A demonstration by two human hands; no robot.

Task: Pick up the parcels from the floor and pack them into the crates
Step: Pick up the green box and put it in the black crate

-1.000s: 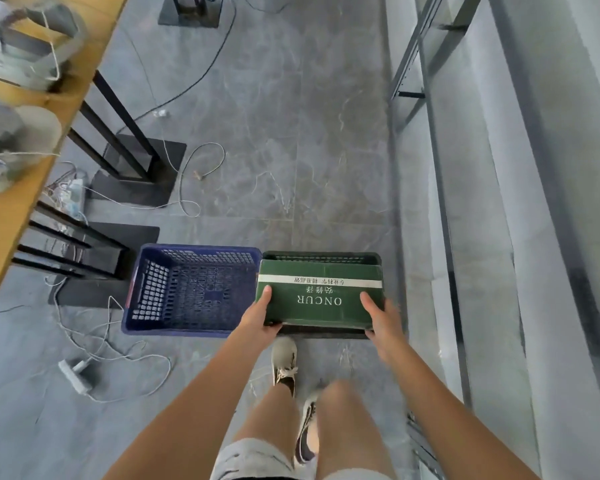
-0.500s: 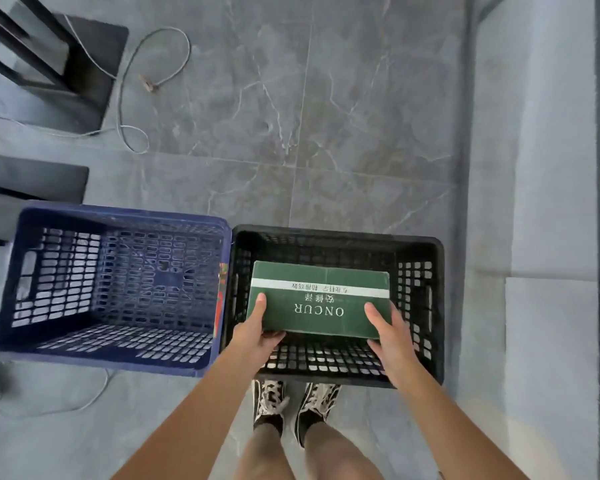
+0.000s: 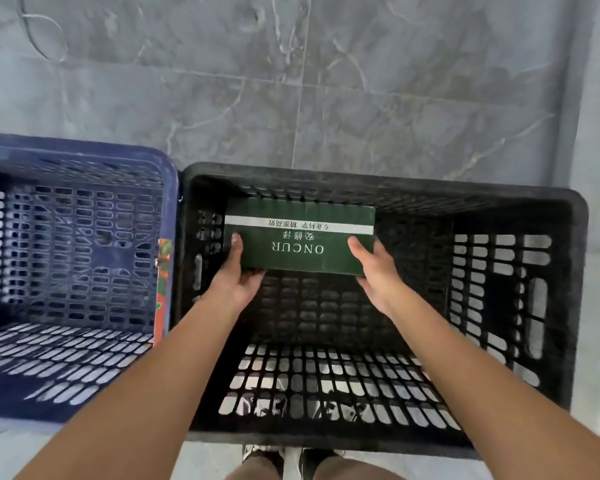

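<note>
A green parcel (image 3: 300, 237) with a white stripe and white lettering is down inside the black crate (image 3: 565, 216), near its far wall and towards the left. My left hand (image 3: 238, 275) grips its left end, thumb on top. At the right end my right hand (image 3: 374, 271) holds it the same way. Whether the parcel touches the crate floor I cannot tell. No other parcel shows in the black crate.
A blue crate (image 3: 84, 157) stands directly left of the black one, touching it, with nothing inside. Grey marble floor tiles (image 3: 326, 81) lie beyond both crates. A cable (image 3: 39, 36) lies at the top left. My shoes (image 3: 291, 459) are just behind the black crate.
The parcel has gone from above the black crate's rim to deep inside it, towards the far wall. Both hands went down with it, and my head has come much closer.
</note>
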